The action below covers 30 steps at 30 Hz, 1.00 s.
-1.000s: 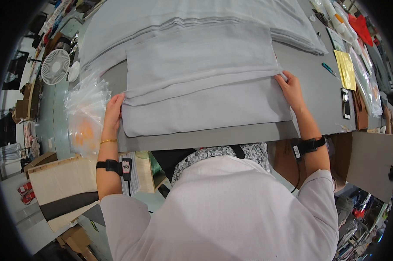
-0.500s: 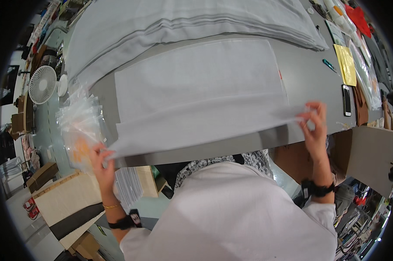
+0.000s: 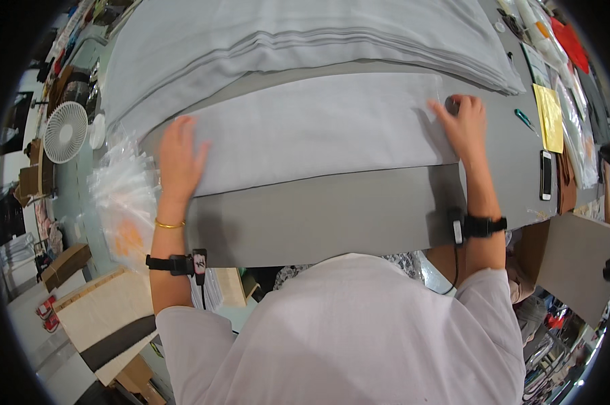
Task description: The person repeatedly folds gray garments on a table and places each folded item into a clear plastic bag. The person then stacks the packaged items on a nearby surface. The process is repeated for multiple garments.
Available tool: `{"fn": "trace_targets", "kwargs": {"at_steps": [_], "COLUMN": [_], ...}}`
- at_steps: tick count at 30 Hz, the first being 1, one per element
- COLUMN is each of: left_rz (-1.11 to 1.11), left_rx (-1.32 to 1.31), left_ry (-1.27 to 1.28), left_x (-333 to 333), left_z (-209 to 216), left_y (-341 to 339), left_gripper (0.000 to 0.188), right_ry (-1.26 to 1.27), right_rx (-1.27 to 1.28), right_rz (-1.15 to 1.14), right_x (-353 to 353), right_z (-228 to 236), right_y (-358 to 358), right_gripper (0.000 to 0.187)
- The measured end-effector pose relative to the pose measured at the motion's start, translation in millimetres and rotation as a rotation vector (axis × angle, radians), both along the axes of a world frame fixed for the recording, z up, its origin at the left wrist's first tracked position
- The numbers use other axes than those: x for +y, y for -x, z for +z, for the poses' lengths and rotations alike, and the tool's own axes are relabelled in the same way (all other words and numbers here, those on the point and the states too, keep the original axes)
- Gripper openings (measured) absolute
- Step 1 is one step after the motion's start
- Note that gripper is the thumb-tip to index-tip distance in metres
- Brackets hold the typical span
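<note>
A light grey cloth (image 3: 318, 131), folded into a long strip, lies flat on the grey table (image 3: 318, 219) in front of me. At its left end is my left hand (image 3: 179, 158), slightly blurred, with fingers stretched and thumb apart. My right hand (image 3: 465, 128) is at the strip's right end, its thumb over the cloth edge and its fingers bent but apart from the thumb. A small dark patch shows between that thumb and the fingers; I cannot make out what it is. Neither hand grips the cloth.
Behind the strip lies a large stack of grey cloth (image 3: 305, 40). Clear plastic bags (image 3: 123, 196) are piled at the left, near a white fan (image 3: 65, 132). On the right are a phone (image 3: 545, 175), a green cutter (image 3: 523, 119) and a yellow packet (image 3: 548, 118).
The cloth's near edge has been folded away from me, making a narrower strip. Both hands have let go of that edge and moved forward to the strip's ends.
</note>
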<state>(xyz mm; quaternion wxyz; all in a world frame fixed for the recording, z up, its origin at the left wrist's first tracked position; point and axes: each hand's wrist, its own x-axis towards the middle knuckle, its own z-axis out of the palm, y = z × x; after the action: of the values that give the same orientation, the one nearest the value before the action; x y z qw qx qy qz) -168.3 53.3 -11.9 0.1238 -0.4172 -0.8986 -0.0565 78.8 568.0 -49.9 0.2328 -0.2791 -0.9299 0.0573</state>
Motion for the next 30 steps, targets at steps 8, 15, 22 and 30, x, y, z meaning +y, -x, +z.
{"fn": "trace_targets", "kwargs": {"at_steps": [8, 15, 22, 30], "left_rz": [-0.031, 0.259, 0.396, 0.49], "left_rx": [-0.347, -0.923, -1.433, -0.76], "left_ry": [-0.044, -0.859, -0.983, -0.503], "left_x": [35.3, 26.0, 32.9, 43.2], "left_z": [-15.3, 3.2, -5.1, -14.8], "left_y": [-123.1, -112.2, -87.3, -89.2], "left_gripper": [0.079, 0.055, 0.046, 0.049], "right_ry": [0.676, 1.324, 1.285, 0.062], "right_rx": [0.12, 0.315, -0.222, -0.083], "right_rz": [-0.245, 0.526, 0.701, 0.75], "right_x": [40.4, -100.8, -280.1, -206.7], "right_z": [16.2, 98.2, 71.9, 22.2], "right_y": [-75.6, -3.9, 92.6, 29.2], "right_gripper": [0.041, 0.052, 0.043, 0.065]}}
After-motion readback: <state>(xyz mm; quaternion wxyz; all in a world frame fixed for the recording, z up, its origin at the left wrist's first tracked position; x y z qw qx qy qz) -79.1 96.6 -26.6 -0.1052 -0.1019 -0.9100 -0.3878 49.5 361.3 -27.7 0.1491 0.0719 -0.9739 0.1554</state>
